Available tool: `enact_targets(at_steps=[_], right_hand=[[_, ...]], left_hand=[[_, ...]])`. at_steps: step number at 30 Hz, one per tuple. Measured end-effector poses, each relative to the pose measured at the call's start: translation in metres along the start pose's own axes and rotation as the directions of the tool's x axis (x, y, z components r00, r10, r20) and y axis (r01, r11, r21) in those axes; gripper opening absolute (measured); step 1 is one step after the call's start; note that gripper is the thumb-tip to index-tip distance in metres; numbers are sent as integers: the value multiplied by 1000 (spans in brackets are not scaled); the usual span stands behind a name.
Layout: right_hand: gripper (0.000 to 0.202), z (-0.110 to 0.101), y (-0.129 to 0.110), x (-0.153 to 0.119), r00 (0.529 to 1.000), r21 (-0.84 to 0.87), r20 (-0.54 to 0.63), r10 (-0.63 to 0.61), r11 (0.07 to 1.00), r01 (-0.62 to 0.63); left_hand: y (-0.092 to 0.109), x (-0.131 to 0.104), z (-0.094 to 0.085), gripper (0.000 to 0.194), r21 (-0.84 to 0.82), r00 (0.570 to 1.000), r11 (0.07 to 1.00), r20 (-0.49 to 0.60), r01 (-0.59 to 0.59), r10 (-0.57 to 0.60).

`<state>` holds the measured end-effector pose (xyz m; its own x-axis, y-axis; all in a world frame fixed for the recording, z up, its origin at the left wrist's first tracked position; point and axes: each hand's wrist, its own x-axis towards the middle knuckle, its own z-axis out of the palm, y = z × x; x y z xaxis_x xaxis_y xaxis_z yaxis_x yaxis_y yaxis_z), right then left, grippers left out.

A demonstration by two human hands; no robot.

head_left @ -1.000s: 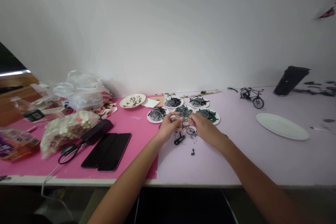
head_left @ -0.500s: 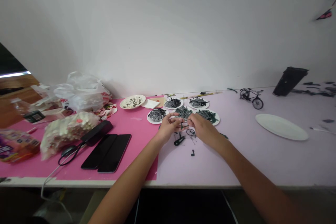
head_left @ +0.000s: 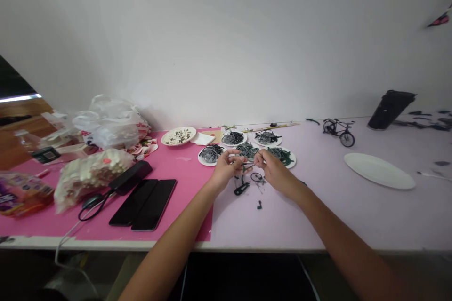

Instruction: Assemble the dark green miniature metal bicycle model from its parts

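Left hand (head_left: 226, 169) pinches dark part (head_left: 248, 167); right hand (head_left: 271, 165), left's 3 o'clock, fingers curled, cannot tell if holding; bike (head_left: 338, 130), right's 2 o'clock.

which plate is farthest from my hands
The white plate at the far right, just in front of the small bicycle; the others all lie farther left, nearer your left hand or right hand.

Plastic-looking spoked wheels (head_left: 211, 154), 2 glossy-screened phones (head_left: 154, 204), crinkled plastic bag (head_left: 115, 129), smooth matt wall (head_left: 212, 47)
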<state>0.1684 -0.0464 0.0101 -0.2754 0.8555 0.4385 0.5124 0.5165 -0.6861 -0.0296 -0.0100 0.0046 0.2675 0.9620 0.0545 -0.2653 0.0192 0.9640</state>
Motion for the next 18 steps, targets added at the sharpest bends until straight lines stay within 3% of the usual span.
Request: enact_targets(at_steps=[18], right_hand=[[20,3,6,0,999,27,38,26,999,-27]], left_hand=[[2,0,-1,59,10,1000,1000,-2,8,-8]])
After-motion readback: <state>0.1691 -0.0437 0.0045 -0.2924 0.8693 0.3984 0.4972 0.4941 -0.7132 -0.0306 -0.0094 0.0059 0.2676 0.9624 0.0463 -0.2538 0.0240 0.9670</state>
